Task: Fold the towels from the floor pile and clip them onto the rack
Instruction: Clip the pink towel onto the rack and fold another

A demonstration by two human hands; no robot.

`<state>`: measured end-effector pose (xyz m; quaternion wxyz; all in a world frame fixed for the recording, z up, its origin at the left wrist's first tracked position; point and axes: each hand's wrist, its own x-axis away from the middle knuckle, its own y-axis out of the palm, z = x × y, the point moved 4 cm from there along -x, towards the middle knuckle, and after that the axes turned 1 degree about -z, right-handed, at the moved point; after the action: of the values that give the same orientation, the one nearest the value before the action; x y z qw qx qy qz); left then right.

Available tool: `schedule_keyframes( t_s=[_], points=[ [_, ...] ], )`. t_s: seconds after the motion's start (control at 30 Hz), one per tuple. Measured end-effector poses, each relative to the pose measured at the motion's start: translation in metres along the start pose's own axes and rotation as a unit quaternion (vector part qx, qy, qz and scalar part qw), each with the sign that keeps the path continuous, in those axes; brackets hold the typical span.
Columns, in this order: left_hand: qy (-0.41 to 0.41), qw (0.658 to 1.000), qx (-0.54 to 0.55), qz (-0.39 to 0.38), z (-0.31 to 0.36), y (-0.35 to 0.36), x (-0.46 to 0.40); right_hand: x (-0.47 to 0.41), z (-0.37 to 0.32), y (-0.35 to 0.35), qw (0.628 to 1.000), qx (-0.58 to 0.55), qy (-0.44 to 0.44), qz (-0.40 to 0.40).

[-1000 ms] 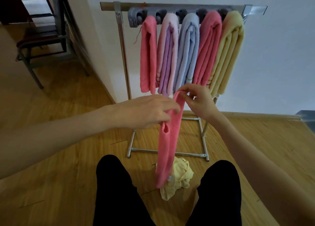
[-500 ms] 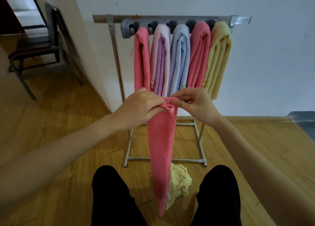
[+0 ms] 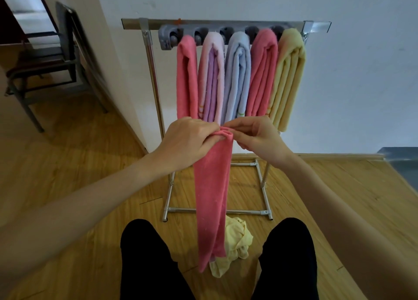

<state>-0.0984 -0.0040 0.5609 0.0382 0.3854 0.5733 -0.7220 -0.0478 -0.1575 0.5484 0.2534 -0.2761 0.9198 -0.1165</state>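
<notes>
— Five towels [image 3: 237, 78] hang clipped on the rack [image 3: 212, 24]?
— Yes. Left hand [image 3: 187, 139] and right hand [image 3: 260, 136] pinch a folded pink towel [image 3: 212, 191] before it; a yellow towel [image 3: 237, 241] lies on the floor [image 3: 90, 164].

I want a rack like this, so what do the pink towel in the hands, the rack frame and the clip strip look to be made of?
Pink towel: soft fuzzy cloth, probably microfibre or terry; matte, hangs limp, creases where pinched.
Rack frame: metal tubing, likely steel or chrome-plated; shiny, with reflections.
Clip strip: looks like grey moulded plastic with a dull sheen; hard to be sure.
</notes>
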Motion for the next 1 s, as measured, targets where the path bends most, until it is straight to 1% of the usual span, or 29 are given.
schedule_keyframes(
  t_s=[0.2,0.3,0.37,0.43,0.5,0.6,0.63,0.7,0.73,0.77,0.8,0.83,0.9,0.93,1.0],
  points=[
    [-0.049,0.999,0.000,0.013,0.000,-0.001,-0.003,0.003,0.000,-0.001,1.000,0.007,0.017,-0.005],
    [-0.070,0.997,-0.017,0.015,0.000,-0.003,-0.009,0.002,-0.003,-0.001,0.998,0.056,-0.008,0.008],
    [-0.090,0.996,-0.022,0.013,-0.001,-0.004,-0.015,-0.001,-0.001,-0.002,0.996,0.080,-0.029,0.039],
    [-0.103,0.994,0.006,0.023,-0.002,-0.009,-0.021,-0.005,0.001,-0.002,0.995,0.055,-0.035,0.073],
    [-0.093,0.994,0.051,0.025,0.000,-0.012,-0.023,-0.007,0.006,0.001,0.993,0.034,-0.022,0.113],
    [-0.078,0.991,0.112,0.006,-0.003,-0.008,-0.015,-0.009,0.015,0.006,0.985,0.029,0.011,0.171],
    [-0.081,0.990,0.117,0.014,-0.006,-0.005,-0.009,-0.010,0.018,0.008,0.983,0.028,0.024,0.179],
    [-0.109,0.986,0.106,0.062,-0.017,0.003,0.010,-0.012,0.023,0.011,0.983,0.023,0.045,0.178],
    [-0.140,0.980,0.116,0.078,-0.024,0.010,0.023,-0.013,0.024,0.013,0.983,0.020,0.052,0.173],
    [-0.180,0.970,0.141,0.077,-0.031,0.021,0.037,-0.014,0.024,0.014,0.984,0.015,0.058,0.170],
    [-0.226,0.956,0.180,0.055,-0.037,0.036,0.052,-0.014,0.024,0.016,0.984,0.007,0.066,0.168],
    [-0.268,0.937,0.225,0.018,-0.041,0.053,0.068,-0.013,0.023,0.018,0.983,-0.005,0.076,0.164],
    [-0.333,0.884,0.319,-0.077,-0.046,0.088,0.097,-0.012,0.021,0.022,0.982,-0.035,0.101,0.158],
    [-0.350,0.858,0.356,-0.118,-0.047,0.104,0.109,-0.012,0.020,0.023,0.980,-0.049,0.114,0.158],
    [-0.367,0.825,0.392,-0.175,-0.044,0.128,0.123,-0.012,0.018,0.023,0.972,-0.086,0.138,0.171]
  ],
)
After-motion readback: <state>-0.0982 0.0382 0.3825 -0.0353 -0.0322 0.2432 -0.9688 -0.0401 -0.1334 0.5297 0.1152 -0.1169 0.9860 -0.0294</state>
